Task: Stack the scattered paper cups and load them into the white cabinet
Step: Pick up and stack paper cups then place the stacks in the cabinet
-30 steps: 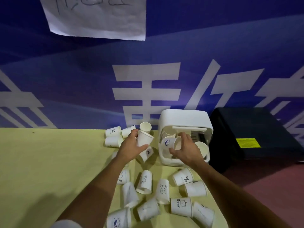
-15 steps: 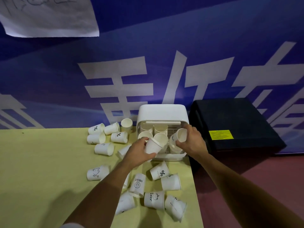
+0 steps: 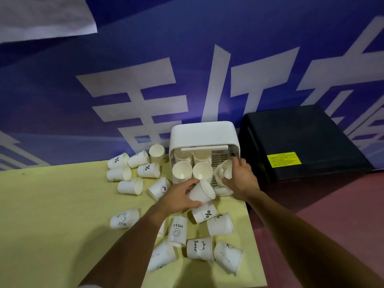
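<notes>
Paper cup (image 3: 200, 193): left fingers (image 3: 187, 185) hold | right fingers (image 3: 239, 163) grip second cup (image 3: 225, 169) | cabinet (image 3: 202, 134) interior half-hidden

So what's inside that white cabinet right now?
The white cabinet holds paper cups mouth-up, two at the back and two in front, over a slotted rack. The right hand grips another cup there, hiding the right corner.

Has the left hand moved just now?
Yes. The left hand carried its paper cup rightward, from beside the white cabinet to its open front.
</notes>
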